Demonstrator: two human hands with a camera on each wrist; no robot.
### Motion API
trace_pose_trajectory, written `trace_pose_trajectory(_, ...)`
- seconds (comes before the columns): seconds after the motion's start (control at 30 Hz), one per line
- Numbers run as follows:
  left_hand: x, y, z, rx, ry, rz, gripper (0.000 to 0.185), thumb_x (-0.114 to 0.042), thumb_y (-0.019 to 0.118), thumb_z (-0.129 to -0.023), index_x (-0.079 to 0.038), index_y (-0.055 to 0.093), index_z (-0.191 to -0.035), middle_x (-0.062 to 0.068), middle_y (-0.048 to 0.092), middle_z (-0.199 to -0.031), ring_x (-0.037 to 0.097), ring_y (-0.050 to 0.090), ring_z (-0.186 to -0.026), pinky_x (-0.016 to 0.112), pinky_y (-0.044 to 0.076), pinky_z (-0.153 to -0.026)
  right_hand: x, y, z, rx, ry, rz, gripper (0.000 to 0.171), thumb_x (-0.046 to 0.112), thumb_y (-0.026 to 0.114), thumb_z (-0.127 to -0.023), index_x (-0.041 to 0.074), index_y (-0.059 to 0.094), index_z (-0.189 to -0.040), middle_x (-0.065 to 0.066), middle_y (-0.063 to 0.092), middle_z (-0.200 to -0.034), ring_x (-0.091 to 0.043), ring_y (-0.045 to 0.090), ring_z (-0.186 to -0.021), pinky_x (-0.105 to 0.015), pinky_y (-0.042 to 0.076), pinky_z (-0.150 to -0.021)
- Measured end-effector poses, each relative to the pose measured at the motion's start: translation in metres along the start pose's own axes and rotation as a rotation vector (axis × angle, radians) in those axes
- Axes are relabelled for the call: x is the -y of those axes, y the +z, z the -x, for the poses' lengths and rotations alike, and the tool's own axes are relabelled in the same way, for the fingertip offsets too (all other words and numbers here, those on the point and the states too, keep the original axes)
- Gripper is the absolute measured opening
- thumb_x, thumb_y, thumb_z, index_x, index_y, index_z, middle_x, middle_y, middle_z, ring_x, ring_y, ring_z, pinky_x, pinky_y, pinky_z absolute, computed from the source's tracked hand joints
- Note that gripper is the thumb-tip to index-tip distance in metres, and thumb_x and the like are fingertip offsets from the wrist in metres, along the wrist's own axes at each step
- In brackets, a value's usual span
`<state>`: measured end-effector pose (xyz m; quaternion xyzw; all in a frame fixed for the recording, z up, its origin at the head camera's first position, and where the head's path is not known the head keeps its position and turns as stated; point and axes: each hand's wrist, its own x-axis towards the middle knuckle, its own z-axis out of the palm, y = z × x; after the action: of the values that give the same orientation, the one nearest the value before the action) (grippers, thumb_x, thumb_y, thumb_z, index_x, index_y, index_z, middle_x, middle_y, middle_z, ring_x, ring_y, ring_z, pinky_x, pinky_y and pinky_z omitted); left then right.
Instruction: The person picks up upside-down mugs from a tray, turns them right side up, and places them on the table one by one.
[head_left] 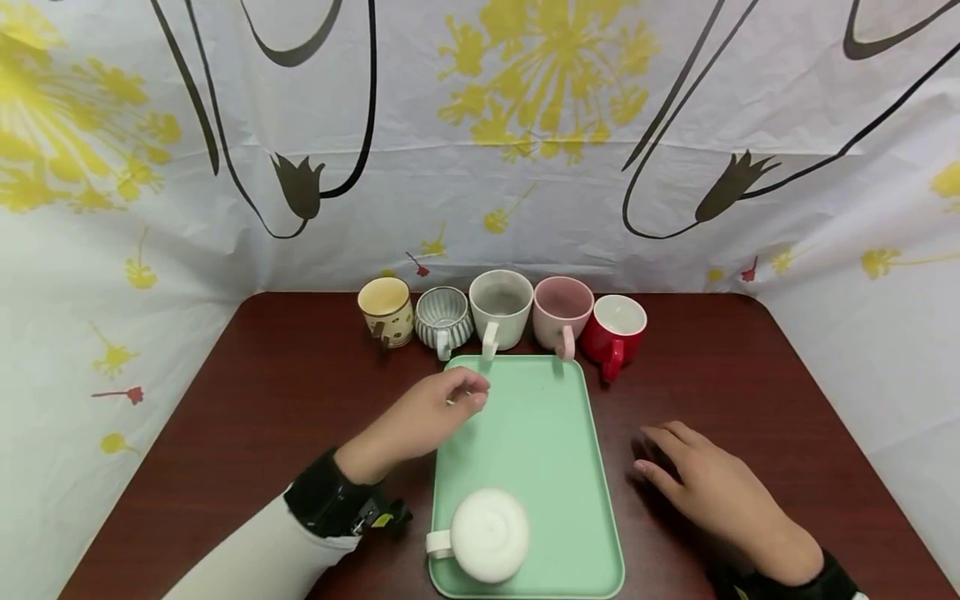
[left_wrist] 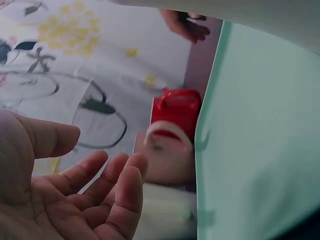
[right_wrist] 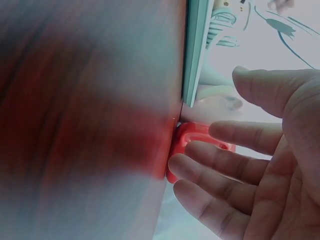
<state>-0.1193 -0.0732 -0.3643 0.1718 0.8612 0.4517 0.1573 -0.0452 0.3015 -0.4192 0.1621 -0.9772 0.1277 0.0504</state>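
A mint green tray [head_left: 555, 433] lies on the dark red table [head_left: 285, 392]. One white cup [head_left: 487, 533] stands upside down at the tray's near left corner. My left hand [head_left: 438, 412] hovers over the tray's left edge, fingers loosely curled and empty [left_wrist: 95, 185]. On the table to the right of the tray rests my right hand [head_left: 705, 483], fingers relaxed and holding nothing [right_wrist: 240, 170]. Several cups line the far edge: yellow [head_left: 386, 310], striped grey [head_left: 442, 319], white [head_left: 500, 307], pink [head_left: 562, 310], red [head_left: 615, 331].
A white cloth with yellow flowers and black lines [head_left: 480, 142] walls the table at the back and both sides. The red cup [left_wrist: 175, 107] shows beside the tray's edge [left_wrist: 210, 100] in the left wrist view, and its handle [right_wrist: 187, 137] in the right wrist view.
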Motion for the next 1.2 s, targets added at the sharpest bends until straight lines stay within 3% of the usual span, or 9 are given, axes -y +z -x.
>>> trace_pose_trajectory(0.27,0.022,-0.005,0.019,-0.058,-0.112,0.083,0.026,-0.028,0.060,-0.106,-0.017,0.067,-0.128,0.007,0.072,-0.126,0.017,0.066,-0.112,0.039,0.054,-0.094,0.001,0.004,-0.001,0.011,0.008,-0.009,0.043,0.033,0.077,-0.094,0.011,0.069,-0.129,-0.002,0.067,-0.124,-0.025,0.069,-0.111,-0.050,0.059,-0.082)
trace_pose_trajectory(0.53,0.025,-0.007,0.025,-0.074,-0.123,0.049,0.026,-0.028,0.060,-0.107,-0.016,0.067,-0.129,0.001,0.071,-0.125,0.015,0.065,-0.112,0.040,0.053,-0.094,0.000,0.007,0.000,0.008,0.009,-0.014,0.043,0.034,0.079,-0.093,0.013,0.069,-0.129,-0.001,0.067,-0.124,-0.024,0.070,-0.111,-0.050,0.059,-0.082)
trace_pose_trajectory(0.93,0.022,-0.003,0.045,0.033,-0.027,0.007,0.028,-0.030,0.059,-0.107,-0.012,0.068,-0.127,0.000,0.071,-0.120,0.015,0.065,-0.112,0.036,0.054,-0.095,-0.001,0.007,-0.001,0.040,0.022,-0.028,0.045,0.043,0.075,-0.096,0.015,0.068,-0.131,0.001,0.067,-0.127,-0.024,0.069,-0.113,-0.051,0.059,-0.085)
trace_pose_trajectory(1.2,0.020,-0.007,0.058,0.225,0.075,-0.096,0.026,-0.038,0.065,-0.103,-0.018,0.070,-0.118,-0.015,0.069,-0.105,0.004,0.061,-0.089,0.025,0.053,-0.080,0.000,0.007,-0.001,0.031,0.009,-0.020,0.043,0.039,0.076,-0.095,0.015,0.069,-0.130,0.002,0.067,-0.125,-0.022,0.069,-0.113,-0.049,0.059,-0.087)
